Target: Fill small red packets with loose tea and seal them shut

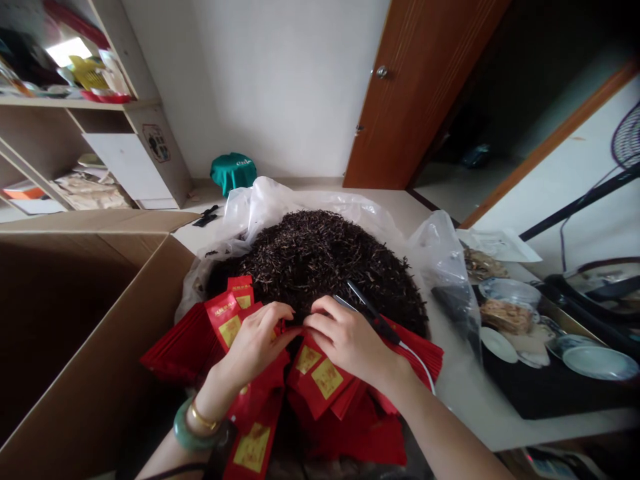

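A big heap of dark loose tea leaves [325, 260] lies in an opened clear plastic bag [430, 253]. Many small red packets with yellow labels [320, 380] are fanned out along its near edge. My left hand [255, 340] and my right hand [350, 340] meet over the packets, fingertips pinching the top of one red packet [290, 328] between them. A thin black tool with a white cord [373, 313] rests across my right hand. My left wrist wears a green bangle and a gold bracelet.
A large open cardboard box [75, 320] fills the left side. At the right stands a dark tray with white bowls and cups [550, 347]. A shelf unit [75, 133], a green stool [233, 170] and a wooden door [415, 93] are behind.
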A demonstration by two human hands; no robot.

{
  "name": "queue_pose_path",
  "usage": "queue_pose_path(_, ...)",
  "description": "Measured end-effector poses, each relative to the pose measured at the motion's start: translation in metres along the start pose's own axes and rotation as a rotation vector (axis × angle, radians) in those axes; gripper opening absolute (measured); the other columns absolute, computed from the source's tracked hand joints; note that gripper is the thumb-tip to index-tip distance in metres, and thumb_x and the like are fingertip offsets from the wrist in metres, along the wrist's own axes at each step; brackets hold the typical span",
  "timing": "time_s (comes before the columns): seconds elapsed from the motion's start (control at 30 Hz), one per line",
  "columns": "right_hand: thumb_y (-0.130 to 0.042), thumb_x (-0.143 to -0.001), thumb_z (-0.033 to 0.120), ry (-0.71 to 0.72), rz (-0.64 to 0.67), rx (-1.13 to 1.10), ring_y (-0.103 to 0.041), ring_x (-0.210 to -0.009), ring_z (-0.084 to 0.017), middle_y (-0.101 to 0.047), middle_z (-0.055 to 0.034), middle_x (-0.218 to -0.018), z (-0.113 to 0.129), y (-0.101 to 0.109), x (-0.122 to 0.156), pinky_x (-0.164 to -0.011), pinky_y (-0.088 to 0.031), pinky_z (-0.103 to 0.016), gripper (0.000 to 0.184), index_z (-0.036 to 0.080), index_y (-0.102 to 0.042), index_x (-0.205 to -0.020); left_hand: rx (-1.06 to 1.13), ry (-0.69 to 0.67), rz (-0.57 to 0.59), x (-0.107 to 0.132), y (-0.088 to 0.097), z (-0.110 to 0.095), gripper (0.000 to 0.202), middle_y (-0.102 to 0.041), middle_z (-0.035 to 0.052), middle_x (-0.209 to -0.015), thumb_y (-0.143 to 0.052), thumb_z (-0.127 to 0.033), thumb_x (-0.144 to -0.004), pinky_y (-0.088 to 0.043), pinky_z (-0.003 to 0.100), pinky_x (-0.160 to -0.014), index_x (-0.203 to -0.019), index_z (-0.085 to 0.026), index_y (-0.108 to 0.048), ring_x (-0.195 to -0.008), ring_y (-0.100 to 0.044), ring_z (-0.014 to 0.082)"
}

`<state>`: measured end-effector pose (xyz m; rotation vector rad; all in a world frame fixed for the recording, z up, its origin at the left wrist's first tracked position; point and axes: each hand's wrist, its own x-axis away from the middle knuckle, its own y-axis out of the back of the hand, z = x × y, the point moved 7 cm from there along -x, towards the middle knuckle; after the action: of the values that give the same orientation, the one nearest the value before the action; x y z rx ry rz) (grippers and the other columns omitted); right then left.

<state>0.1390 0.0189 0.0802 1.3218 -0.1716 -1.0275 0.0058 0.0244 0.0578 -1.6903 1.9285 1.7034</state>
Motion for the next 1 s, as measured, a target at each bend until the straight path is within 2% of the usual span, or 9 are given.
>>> queue_pose_path(0.13,-0.055,-0.089,0.017,-0.055,0.13,0.023,-0.059,-0.073,-0.015,-0.056,-0.0047,-0.086,-0.003,-0.008,0.001,-0.064,-0.05,-0.025,0.015,0.019,-0.069,-0.094,0.028,0.009,0.071,0.0,-0.006,-0.001,0.012,-0.066,0.0021,-0.085,-0.059,-0.024,-0.088,-0.055,0.024,-0.065,-0.098,-0.02,-0.052,-0.074,-0.066,0.0143)
queue_pose_path(0.23,-0.056,-0.09,0.019,-0.096,0.179,0.017,-0.058,-0.073,-0.014,-0.053,-0.0041,-0.086,-0.006,-0.011,0.001,-0.066,-0.05,-0.025,0.014,0.02,-0.069,-0.094,0.052,0.0,0.097,-0.002,-0.007,-0.003,0.01,-0.066,0.0028,-0.086,-0.058,-0.022,-0.088,-0.055,0.025,-0.067,-0.097,-0.02,-0.054,-0.075,-0.065,0.0141)
queue_pose_path(0.33,-0.056,-0.09,0.019,-0.1,0.194,0.037,-0.057,-0.075,-0.015,-0.053,-0.0043,-0.086,-0.007,-0.012,0.001,-0.067,-0.05,-0.026,0.013,0.02,-0.069,-0.09,0.085,-0.03,0.103,-0.005,-0.006,-0.007,0.008,-0.066,0.0037,-0.088,-0.056,-0.02,-0.09,-0.055,0.024,-0.069,-0.097,-0.02,-0.056,-0.078,-0.065,0.0137)
queue_pose_path(0.53,-0.05,-0.093,0.018,-0.076,0.157,0.041,-0.057,-0.078,-0.016,-0.054,-0.0064,-0.09,-0.005,-0.009,0.0,-0.067,-0.051,-0.026,0.018,0.018,-0.068,-0.091,0.143,-0.021,0.029,-0.008,0.003,-0.008,0.01,-0.067,0.0041,-0.088,-0.055,-0.019,-0.09,-0.056,0.024,-0.068,-0.099,-0.02,-0.059,-0.078,-0.066,0.0132)
queue_pose_path(0.63,-0.048,-0.093,0.015,-0.055,0.121,0.052,-0.058,-0.08,-0.016,-0.055,-0.0069,-0.091,-0.004,-0.006,0.0,-0.067,-0.051,-0.026,0.019,0.018,-0.066,-0.093,0.18,0.107,0.016,-0.004,0.002,0.001,0.022,-0.069,0.0047,-0.093,-0.06,-0.022,-0.086,-0.058,0.027,-0.07,-0.107,-0.021,-0.057,-0.082,-0.068,0.0154)
queue_pose_path(0.77,-0.042,-0.095,0.015,-0.046,0.006,-0.015,-0.058,-0.076,-0.015,-0.055,-0.0071,-0.09,-0.003,0.0,0.0,-0.069,-0.052,-0.026,0.022,0.017,-0.064,-0.094,0.296,0.404,0.075,0.004,-0.01,0.022,0.05,-0.068,0.0068,-0.102,-0.068,-0.027,-0.078,-0.058,0.029,-0.066,-0.123,-0.021,-0.048,-0.084,-0.069,0.0181)
queue_pose_path(0.83,-0.038,-0.096,0.016,-0.045,-0.068,-0.102,-0.059,-0.077,-0.015,-0.056,-0.0071,-0.09,-0.003,0.005,-0.001,-0.072,-0.053,-0.028,0.024,0.018,-0.062,-0.098,0.351,0.488,0.18,0.007,-0.02,0.026,0.048,-0.069,0.0036,-0.094,-0.069,-0.028,-0.076,-0.056,0.026,-0.061,-0.12,-0.02,-0.052,-0.075,-0.068,0.0166)
queue_pose_path(0.9,-0.039,-0.096,0.018,-0.048,-0.117,-0.198,-0.06,-0.081,-0.016,-0.056,-0.0069,-0.091,-0.004,0.01,-0.001,-0.075,-0.053,-0.029,0.023,0.019,-0.061,-0.105,0.411,0.523,0.264,0.008,-0.028,0.026,0.036,-0.069,-0.0004,-0.084,-0.068,-0.031,-0.078,-0.053,0.024,-0.058,-0.11,-0.02,-0.058,-0.066,-0.065,0.0146)
queue_pose_path(1.0,-0.049,-0.093,0.021,-0.076,-0.129,-0.309,-0.06,-0.086,-0.017,-0.058,-0.0065,-0.092,-0.007,0.014,-0.002,-0.079,-0.053,-0.031,0.02,0.019,-0.059,-0.11,0.532,0.531,0.3,0.007,-0.031,0.022,0.028,-0.069,-0.0013,-0.084,-0.064,-0.034,-0.082,-0.052,0.024,-0.061,-0.106,-0.019,-0.059,-0.07,-0.063,0.0147)
